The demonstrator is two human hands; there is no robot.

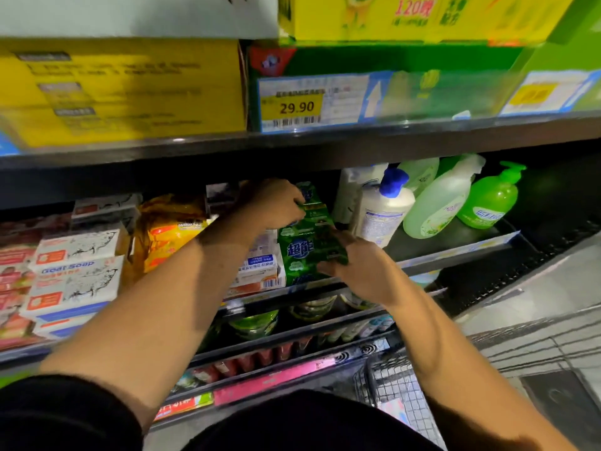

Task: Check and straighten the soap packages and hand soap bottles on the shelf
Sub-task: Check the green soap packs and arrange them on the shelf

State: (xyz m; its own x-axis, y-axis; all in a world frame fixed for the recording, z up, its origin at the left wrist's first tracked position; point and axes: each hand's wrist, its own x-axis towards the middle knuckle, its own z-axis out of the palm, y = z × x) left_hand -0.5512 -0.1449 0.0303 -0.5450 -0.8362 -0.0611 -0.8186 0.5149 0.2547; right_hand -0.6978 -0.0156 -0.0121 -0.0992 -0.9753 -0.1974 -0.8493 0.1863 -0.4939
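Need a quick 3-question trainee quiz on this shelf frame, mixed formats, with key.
1. True or false: the left hand and right hand both grip the green soap package.
2. The yellow price tag reads: A 19.90, B 29.90, C 39.90?
3. Fill in: the white bottle right of that package has a ___ cap.
Key: 1 true; 2 B; 3 blue.

Soap package [309, 245] green, white lettering; pump bottle [487, 203] bright green; cap [394, 182] blue.
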